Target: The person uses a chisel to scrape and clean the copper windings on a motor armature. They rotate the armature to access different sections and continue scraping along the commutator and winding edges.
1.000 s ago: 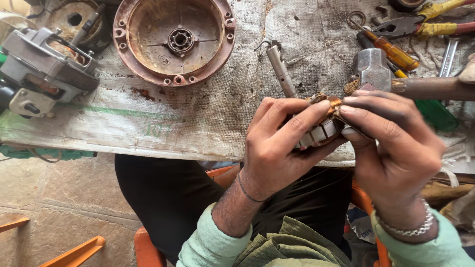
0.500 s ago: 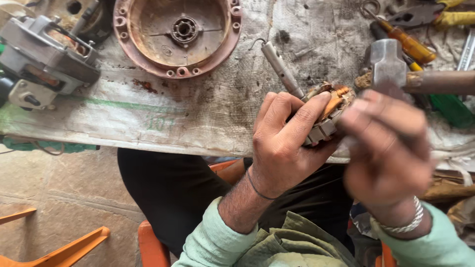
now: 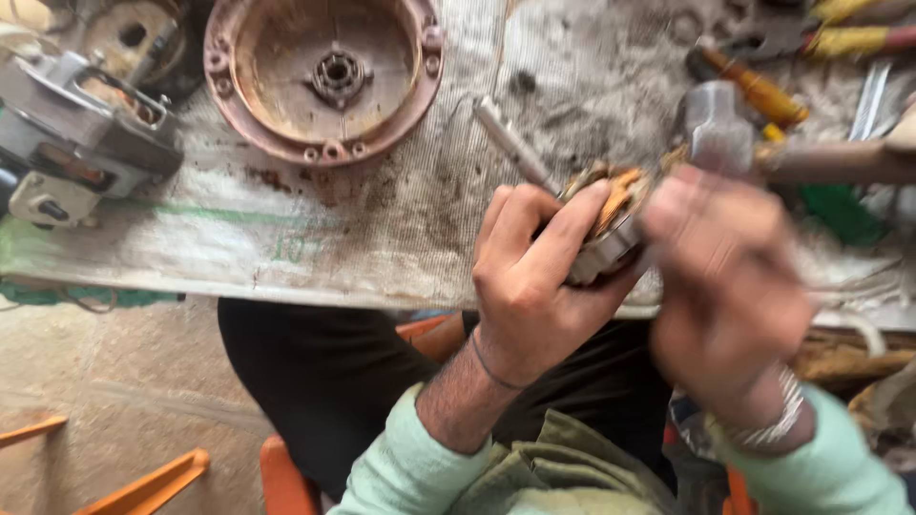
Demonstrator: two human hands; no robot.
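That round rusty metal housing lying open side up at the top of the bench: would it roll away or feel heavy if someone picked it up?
The round rusty housing looks like thick cast metal, so probably heavy and stiff. It lies flat, open side up, on the cloth-covered bench, so a push would likely slide it, not roll it. Its rusty, rough rim should give a firm hold.

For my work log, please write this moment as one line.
left hand: grips wound motor part | right hand: on same part, blurred | bench: round rusty housing

Right hand [image 3: 730, 286] motion-blurred, its grip unreadable — wound motor part [image 3: 611, 224] mostly hidden behind both hands.
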